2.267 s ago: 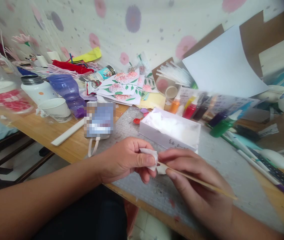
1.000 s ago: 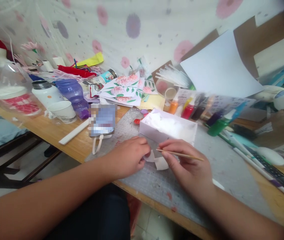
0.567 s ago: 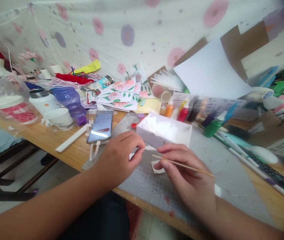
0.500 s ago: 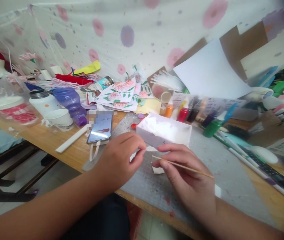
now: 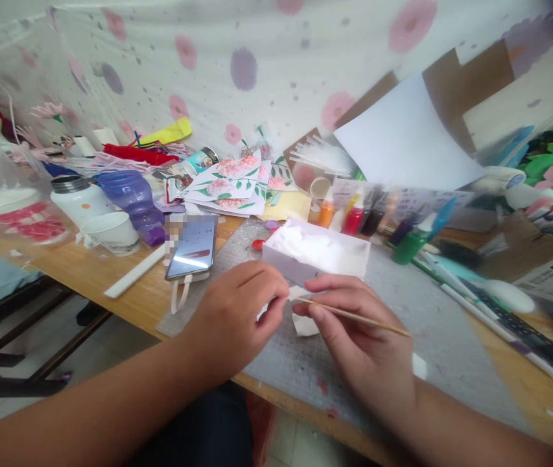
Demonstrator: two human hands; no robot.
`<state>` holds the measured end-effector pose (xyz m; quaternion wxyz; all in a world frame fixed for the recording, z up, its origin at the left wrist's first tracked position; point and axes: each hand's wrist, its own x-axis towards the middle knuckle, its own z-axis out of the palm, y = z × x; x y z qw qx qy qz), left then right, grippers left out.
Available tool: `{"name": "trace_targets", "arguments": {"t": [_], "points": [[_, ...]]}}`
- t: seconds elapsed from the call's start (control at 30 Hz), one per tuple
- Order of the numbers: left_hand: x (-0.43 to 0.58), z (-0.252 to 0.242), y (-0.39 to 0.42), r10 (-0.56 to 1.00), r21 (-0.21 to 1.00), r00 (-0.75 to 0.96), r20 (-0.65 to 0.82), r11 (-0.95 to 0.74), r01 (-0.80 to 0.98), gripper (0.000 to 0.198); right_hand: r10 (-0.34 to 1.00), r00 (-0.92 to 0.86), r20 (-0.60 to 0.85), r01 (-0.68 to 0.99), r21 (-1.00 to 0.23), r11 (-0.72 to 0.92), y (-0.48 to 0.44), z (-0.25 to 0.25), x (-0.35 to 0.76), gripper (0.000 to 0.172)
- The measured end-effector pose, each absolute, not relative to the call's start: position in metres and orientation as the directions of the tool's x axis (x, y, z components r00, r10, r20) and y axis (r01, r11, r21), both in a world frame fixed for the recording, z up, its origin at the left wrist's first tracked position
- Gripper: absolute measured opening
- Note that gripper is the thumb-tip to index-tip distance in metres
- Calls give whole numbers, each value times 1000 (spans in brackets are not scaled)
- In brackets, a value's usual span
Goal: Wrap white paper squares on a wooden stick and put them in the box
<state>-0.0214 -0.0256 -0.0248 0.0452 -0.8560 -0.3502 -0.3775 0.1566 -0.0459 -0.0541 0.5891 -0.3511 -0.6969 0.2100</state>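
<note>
Starting at left, we have a bagged tub (image 5: 26,217) running out of frame, then a paper cup (image 5: 111,233) beside a purple bottle (image 5: 130,201), a white strip (image 5: 133,274) and a phone (image 5: 191,250), part of its screen pixelated. Next comes the left hand (image 5: 240,318), thumb and fingertips drawn close together near the tip of a thin stick (image 5: 366,319); we can't tell if they grip anything. Just beyond the hands, the white box (image 5: 283,261) holds white fluffy stuff too washed out to identify. Near the fingertips, one paper scrap (image 5: 297,292) and another scrap (image 5: 306,327) lie on the gray mat (image 5: 451,370), the nearer one partly covered by right-hand fingers. The right hand (image 5: 368,337) is clamped on the stick like a pen, tip aimed left, so the stick sits in front of the box, above the mat. Further right, paint bottles (image 5: 352,220) stand behind, labels unreadable. We judge the work partway: stick in hand, scraps laid out, no finished piece visible between the hands; shaping seems left to do. Whether tip and left fingers touch is unclear; both forearms are cut off, and the right edge blurs.
</note>
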Motion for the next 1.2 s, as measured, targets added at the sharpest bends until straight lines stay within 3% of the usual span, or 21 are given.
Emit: {"name": "trace_targets", "arguments": {"t": [0.5,0.63,0.8,1.07,1.2], "points": [[-21,-25,-29,617,255,479,624,-741,621,13,719,-66,692,252,-686,683,-45,-53,157,16],[-20,-22,-30,729,426,420,540,-667,612,9,722,-68,688,255,-688,680,-44,-52,158,14],[-17,-14,-27,906,749,324,271,-410,520,11,698,-93,710,287,-652,702,-42,-51,157,13],[-24,-20,-13,971,852,216,107,-201,483,15,665,-131,735,366,-588,721,-40,-46,163,15],[-35,-27,-7,990,922,117,79,-117,368,15,582,22,813,476,-521,709,-29,-36,177,17]]}}
